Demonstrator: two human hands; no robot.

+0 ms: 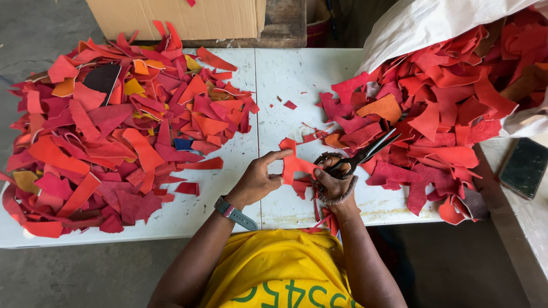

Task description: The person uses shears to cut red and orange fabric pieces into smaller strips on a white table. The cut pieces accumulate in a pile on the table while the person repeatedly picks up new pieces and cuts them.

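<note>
1. A red leather scrap [295, 164], irregular in shape with a narrow tab pointing up, is held just above the near edge of a white folding table [288, 77], between the two hands and close to the person's body.
2. The left hand [258, 179] is closed on the left edge of the scrap, which is pinched between thumb and fingers; a grey watch [234, 212] is worn on that wrist.
3. The right hand [334, 181] is closed around the handles of a pair of black scissors [365, 154], and its thumb touches the right side of the scrap. The scissor blades are pointed up and to the right, away from the scrap and slightly parted, with their tips over the nearest pieces of the right-hand pile. A beaded bracelet [340, 198] is seen on the right wrist.
4. To the left of the hands, a large heap of cut pieces [114, 125] in red, orange, pink and maroon is spread over the left half of the table.
5. To the right, a second pile of scraps [434, 114] is seen spilling out of a white sack [422, 23] onto the table.
6. A few thin red trimmings [319, 214] are seen hanging at the table edge below the right hand.
7. A cardboard box [177, 17] is seen beyond the far edge of the table, and a dark phone [524, 167] lies on a surface at the far right.
8. A yellow shirt [279, 265] is worn by the person.
</note>
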